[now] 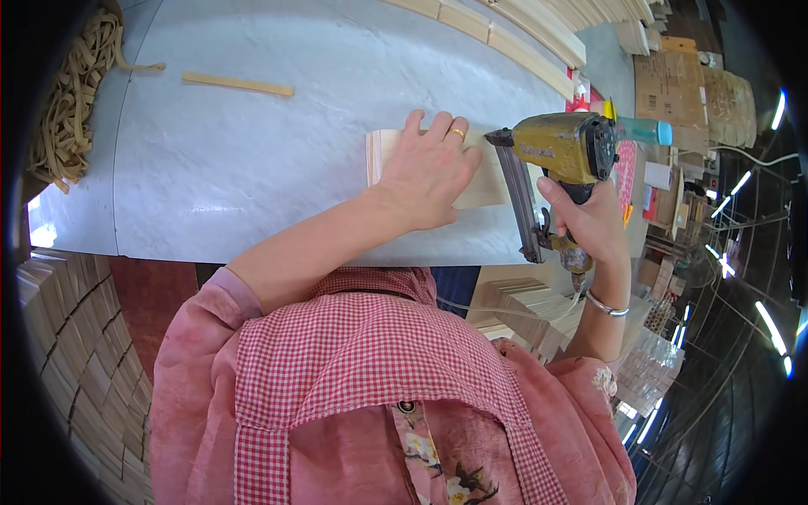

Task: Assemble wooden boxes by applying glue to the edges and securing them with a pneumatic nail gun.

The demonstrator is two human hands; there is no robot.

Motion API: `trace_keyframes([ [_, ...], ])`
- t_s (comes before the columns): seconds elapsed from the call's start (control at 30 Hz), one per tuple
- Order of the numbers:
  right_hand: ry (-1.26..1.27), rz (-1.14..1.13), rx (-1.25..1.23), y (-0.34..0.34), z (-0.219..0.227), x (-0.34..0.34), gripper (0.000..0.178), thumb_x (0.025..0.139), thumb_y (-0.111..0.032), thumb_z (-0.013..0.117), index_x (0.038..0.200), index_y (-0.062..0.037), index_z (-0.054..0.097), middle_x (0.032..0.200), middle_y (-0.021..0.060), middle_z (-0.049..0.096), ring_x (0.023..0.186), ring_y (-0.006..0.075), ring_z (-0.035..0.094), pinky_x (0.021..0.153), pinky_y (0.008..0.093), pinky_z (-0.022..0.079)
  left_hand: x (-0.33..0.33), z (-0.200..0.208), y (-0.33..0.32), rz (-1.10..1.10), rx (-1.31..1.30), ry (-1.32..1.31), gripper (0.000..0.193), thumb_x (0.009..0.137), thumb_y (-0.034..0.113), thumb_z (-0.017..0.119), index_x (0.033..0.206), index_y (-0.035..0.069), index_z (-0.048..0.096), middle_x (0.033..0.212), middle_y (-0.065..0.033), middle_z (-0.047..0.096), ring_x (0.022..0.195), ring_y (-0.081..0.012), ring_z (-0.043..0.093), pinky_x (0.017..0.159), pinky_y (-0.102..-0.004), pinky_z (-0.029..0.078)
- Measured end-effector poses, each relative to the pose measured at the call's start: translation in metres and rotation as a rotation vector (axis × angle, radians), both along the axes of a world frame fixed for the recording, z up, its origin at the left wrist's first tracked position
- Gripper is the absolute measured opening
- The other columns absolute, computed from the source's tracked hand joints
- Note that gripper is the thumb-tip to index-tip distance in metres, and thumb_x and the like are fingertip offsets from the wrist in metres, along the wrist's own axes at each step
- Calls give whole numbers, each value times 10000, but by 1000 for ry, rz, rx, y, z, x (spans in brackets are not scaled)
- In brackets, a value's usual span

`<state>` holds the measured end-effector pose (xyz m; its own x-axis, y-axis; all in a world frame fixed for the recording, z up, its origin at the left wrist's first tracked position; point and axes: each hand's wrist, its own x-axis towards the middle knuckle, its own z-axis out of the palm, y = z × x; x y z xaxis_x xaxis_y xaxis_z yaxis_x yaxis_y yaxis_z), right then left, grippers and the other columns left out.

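On the grey marbled table lies a pale wooden piece [482, 192], with layered edges showing at its left end [374, 158]. My left hand [427, 168] is laid across it, fingers over the far edge and thumb toward the near side, gripping it against the table. A gold ring sits on one finger. My right hand [599, 220] is closed around the handle of a yellow and black pneumatic staple gun [551, 143]. The gun's nose is at the far right part of the wooden piece; whether it touches cannot be made out. Its long magazine slants toward the table's near edge.
A loose flat tan strip [238, 84] lies at the far left of the table [252, 168]. Beyond it, a heap of similar strips [71, 109] fills the left rim. Long pale wooden slats [530, 63] line the far right. Stacked wood [67, 337] stands lower left; cardboard boxes [673, 93] stand right.
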<state>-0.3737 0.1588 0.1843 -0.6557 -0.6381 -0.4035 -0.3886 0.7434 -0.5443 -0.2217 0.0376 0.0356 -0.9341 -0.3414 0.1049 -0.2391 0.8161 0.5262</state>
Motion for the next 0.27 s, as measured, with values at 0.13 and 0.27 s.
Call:
trace_keyframes([
  [0.13, -7, -2, 41, 0, 0, -1, 326, 891, -232, 786, 1030, 35, 662, 600, 18, 585, 467, 95, 493, 433, 228, 391, -1, 1, -1, -9, 14, -16, 539, 631, 325, 858, 1072, 79, 670, 1314, -179, 531, 1196, -326, 468, 1097, -529, 313],
  [0.27, -10, -18, 59, -1, 2, 2, 338, 897, -254, 781, 1025, 36, 664, 596, 18, 586, 468, 98, 501, 434, 236, 398, -1, 1, -1, -3, 6, -18, 524, 634, 321, 855, 1063, 79, 675, 1317, -177, 531, 1199, -327, 468, 1100, -531, 313],
])
